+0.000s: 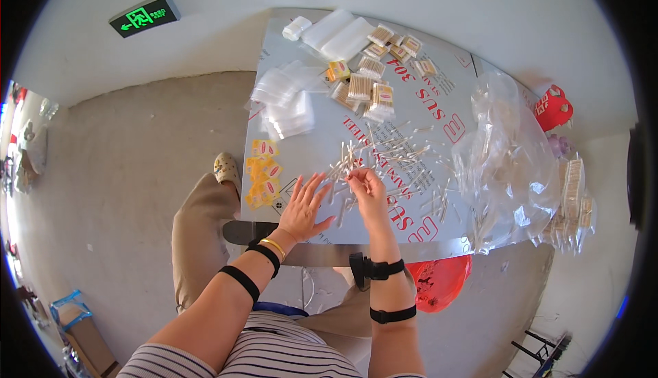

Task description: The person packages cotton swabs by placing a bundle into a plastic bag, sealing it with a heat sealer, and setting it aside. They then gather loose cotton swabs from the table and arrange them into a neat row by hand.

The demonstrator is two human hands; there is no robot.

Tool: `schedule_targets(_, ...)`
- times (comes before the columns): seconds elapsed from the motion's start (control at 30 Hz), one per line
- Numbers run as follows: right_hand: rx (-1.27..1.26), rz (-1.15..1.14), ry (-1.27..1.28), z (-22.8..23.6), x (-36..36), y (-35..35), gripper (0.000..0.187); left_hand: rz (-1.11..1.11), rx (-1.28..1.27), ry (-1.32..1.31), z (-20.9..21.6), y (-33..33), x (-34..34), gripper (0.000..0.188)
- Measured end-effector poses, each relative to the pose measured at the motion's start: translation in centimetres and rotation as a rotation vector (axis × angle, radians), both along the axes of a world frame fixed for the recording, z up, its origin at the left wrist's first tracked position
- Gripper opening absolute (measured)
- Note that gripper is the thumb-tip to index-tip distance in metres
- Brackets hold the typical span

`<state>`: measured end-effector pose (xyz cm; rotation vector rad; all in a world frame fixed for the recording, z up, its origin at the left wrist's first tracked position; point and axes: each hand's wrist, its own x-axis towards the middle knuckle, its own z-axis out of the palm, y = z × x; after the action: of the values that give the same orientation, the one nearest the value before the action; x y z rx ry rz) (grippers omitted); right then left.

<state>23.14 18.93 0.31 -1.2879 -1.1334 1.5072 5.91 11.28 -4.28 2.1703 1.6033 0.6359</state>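
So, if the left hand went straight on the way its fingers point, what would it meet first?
Most likely the loose cotton swabs just past the left hand's fingertips. Its height above the table is hard to judge.

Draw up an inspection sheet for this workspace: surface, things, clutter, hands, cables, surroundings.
Surface: table with a printed silver top.
Things: loose cotton swabs scattered mid-table; packed swab bundles beyond; yellow slips at left; flat translucent bags behind the slips.
Clutter: large crumpled clear bag at right.
Hands: left hand spread open beside the swabs; right hand bent-fingered at them, grip unclear.
Cables: nothing clearly seen.
Surroundings: green-lit wall sign; red object below the table; cardboard box, lower left.
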Motion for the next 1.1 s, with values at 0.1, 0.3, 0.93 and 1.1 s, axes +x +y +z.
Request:
schedule_targets(0.1, 0.038, 0.031, -0.066, 0.6, 0.3, -2.3, 0.010, 0.031, 0.037, -0.202, 0.5, 0.5, -0.2, 0.072)
schedule_targets(0.3, 0.143, 0.095, -0.295, 4.1, -0.5, -6.2, 0.008, 0.276, 0.095, -0.479, 6.5, -0.4, 0.2, 0.037)
schedule_targets(0.93, -0.017, -0.297, 0.207, 2.5, 2.5, -12.9, 0.011, -0.501, -0.035, 0.224, 5.4, -13.9, -4.8, 0.018)
schedule_targets(1.1, 0.096, -0.268, -0.276, -1.9, 3.4, -13.1, 0.010, -0.219, -0.564, 0.138, 10.1, -12.6, -2.4, 0.025)
